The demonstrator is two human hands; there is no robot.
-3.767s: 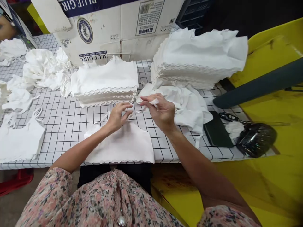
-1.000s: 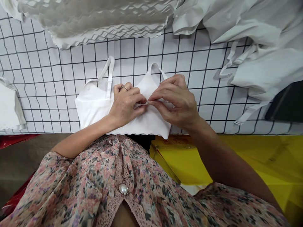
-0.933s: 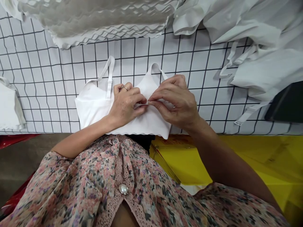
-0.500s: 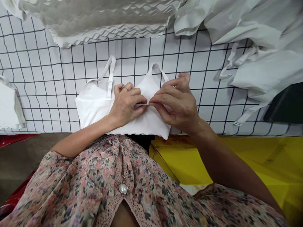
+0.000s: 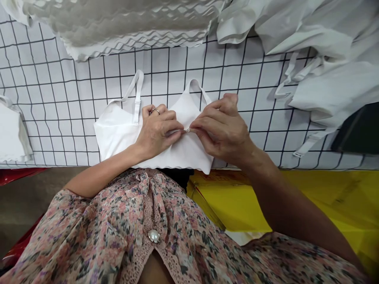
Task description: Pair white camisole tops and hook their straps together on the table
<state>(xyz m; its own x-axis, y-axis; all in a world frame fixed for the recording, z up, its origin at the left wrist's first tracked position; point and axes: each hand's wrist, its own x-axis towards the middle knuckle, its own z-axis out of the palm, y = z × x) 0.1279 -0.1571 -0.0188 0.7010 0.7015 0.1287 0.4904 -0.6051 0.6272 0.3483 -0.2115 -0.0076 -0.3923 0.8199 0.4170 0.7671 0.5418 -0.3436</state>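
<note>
A white bra (image 5: 186,152) with a wavy lower edge lies flat on the table in front of me. Its left shoulder strap (image 5: 137,88) stands up in a loop with a small slider on it. Over the right cup, my left hand (image 5: 158,132) pinches one side of a thin white strap, seen edge-on. My right hand (image 5: 226,128), its fingertips pressed together, grips the other side. Between the two pinches shows a small ring or hook (image 5: 188,130), too small to make out well. Behind my right hand the right shoulder strap (image 5: 195,83) passes out of sight.
A grid-patterned cloth (image 5: 115,71) covers the table. Along the back lies a stack of white wavy-edged garments (image 5: 133,39). More white garments with straps (image 5: 328,86) heap at the right, near a dark object (image 5: 358,132). Below the table edge is a yellow box (image 5: 237,205).
My right hand has shifted slightly to the right, so the gap between my fingertips is wider and the small ring or hook shows more plainly. The bra stays in place.
</note>
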